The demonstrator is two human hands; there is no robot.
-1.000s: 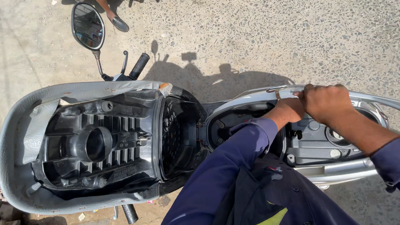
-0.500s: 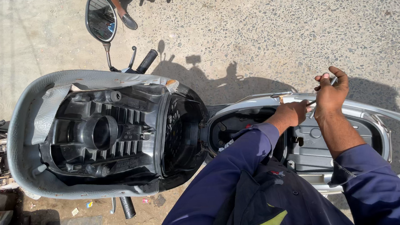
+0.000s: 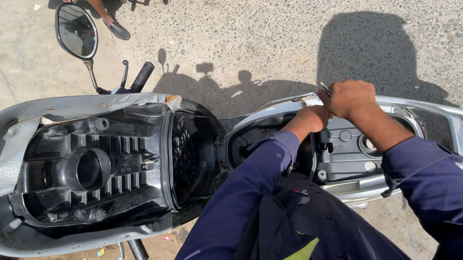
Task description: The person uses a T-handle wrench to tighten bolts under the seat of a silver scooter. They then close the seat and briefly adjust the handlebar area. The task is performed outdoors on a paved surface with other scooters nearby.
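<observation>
Sunlit speckled concrete is seen under a scooter whose seat is flipped up, underside showing. Right hand is clenched on a small metal tool at the silver body rail; left hand is pressed just beside it, fingers hidden, so grip can't be told.

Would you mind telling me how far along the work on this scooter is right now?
Done: the seat is flipped up, its underside showing, and the space under it lies open. In hand: the right hand grips a small metal tool at the far edge of the silver body, with the left hand beside it. Left: the seat is not yet lowered; what the tool engages is hidden.
</observation>
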